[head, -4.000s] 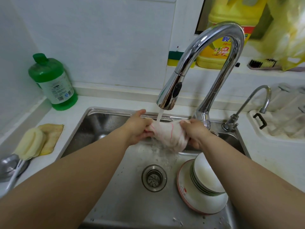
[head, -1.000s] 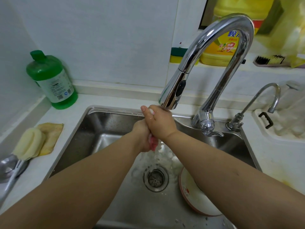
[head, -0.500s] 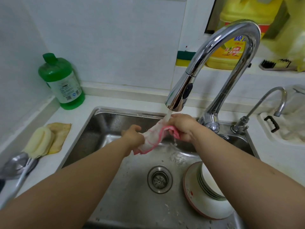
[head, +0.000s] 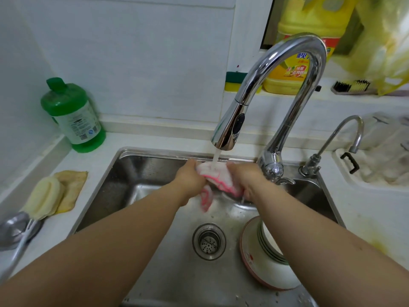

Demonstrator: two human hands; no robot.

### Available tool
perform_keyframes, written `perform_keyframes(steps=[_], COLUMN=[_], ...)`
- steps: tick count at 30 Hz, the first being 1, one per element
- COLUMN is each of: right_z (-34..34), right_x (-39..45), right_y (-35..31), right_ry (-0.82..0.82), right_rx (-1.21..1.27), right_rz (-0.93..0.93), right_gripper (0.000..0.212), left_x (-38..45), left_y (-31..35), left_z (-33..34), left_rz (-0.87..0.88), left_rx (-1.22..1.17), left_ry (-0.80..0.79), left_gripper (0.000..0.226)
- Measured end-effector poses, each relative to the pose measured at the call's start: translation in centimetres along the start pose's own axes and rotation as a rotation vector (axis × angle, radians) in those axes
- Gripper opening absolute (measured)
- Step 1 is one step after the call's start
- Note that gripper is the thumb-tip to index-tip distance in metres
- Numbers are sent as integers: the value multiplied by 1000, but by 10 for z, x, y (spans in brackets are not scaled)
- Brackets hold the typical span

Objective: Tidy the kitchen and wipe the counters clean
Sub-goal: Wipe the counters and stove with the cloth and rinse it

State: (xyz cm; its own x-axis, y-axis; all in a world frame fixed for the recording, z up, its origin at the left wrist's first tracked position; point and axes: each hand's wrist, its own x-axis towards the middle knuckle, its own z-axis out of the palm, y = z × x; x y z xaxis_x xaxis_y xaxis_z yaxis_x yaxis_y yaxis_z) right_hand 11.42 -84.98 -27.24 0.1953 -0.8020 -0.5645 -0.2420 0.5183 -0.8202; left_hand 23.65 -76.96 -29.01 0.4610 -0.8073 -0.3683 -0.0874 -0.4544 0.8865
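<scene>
Both hands — left hand [head: 190, 176] and right hand [head: 246, 178] — grip the pink-edged cloth [head: 218, 178] right under the faucet [head: 225, 135], water running onto it. Likely risk: wringing it there splashes the counter [head: 97, 160] beside the faucet — or drips on the stacked dishes [head: 265, 255] below it.

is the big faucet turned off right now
No, a stream of water runs from the big faucet onto the cloth that the left hand and right hand hold over the sink.
</scene>
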Motion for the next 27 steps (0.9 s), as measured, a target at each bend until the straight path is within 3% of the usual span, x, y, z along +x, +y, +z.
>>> perform_keyframes(steps=[2,5,7,9,13,16,18,20,24,27], right_z=[3,13,20,32,53,58,57,56,53,48], right_x=[9,20,25,25,9,-27,-42,-42,-25,-17], right_y=[18,33,26,13,1,7,16,21,17,12], right_ry=[-27,-367,-515,-391,-34,-102,-146,-76,33,-45], right_rx=[-72,172,443,616,164,-5,-116,-299,-540,-571], right_rz=[152,315,305,237,-199,-432,-608,-759,-844,-658], right_gripper=[39,75,73,52,5,13,24,31,36,38], left_x=[-1,-6,-6,-5,-7,-3,3,3,5,7], left_y=[6,15,14,6,-3,-2,0,5,11,10], left_z=[2,0,-4,-10,-14,-6,-1,3,11,17], left_rz=[22,30,12,-39,-256,-301,-279,-298,-319,-335], left_rx=[-90,-298,-446,-526,-814,-903,-944,-955,-819,-641], left_ry=[-10,-71,-110,-121,-177,-282,-267,-222,-113,-42], left_gripper=[27,40,46,49,28,41,34,30,26,34])
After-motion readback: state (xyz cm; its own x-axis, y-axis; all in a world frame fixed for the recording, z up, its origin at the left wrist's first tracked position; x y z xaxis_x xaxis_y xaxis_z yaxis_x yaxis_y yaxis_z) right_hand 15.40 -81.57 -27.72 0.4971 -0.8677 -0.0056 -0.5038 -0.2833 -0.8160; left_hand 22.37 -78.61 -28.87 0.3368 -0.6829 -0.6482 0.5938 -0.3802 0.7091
